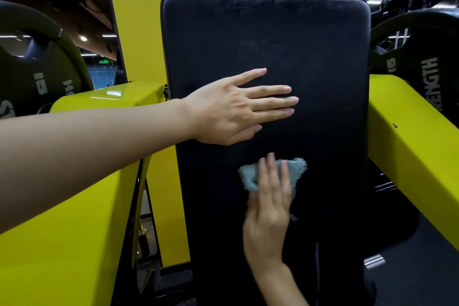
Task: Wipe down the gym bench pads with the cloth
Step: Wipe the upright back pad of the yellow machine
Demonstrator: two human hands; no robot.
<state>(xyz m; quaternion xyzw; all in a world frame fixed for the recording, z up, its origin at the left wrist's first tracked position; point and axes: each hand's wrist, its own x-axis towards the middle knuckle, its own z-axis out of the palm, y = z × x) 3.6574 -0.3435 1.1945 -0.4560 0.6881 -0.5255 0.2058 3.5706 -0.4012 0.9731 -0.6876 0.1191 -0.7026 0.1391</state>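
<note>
Nearest, low on the black bench pad [310, 57], pressed under the straight, close-set fingers of the right hand [269, 206]: a crumpled blue cloth [296, 171], half hidden, showing only at either side of the fingers, with the forearm cut off at the bottom edge and the pad's foot lost in shadow. Higher up, laid flat on the pad's left half, fingers slightly spread, holding nothing: the left hand [231, 109], with bare pad above and to the right as far as the rounded top corners. Long axis of the pad running bottom to top, between yellow frame arms [74, 206], with dark weight plates [422, 69] behind, partly cut off.
</note>
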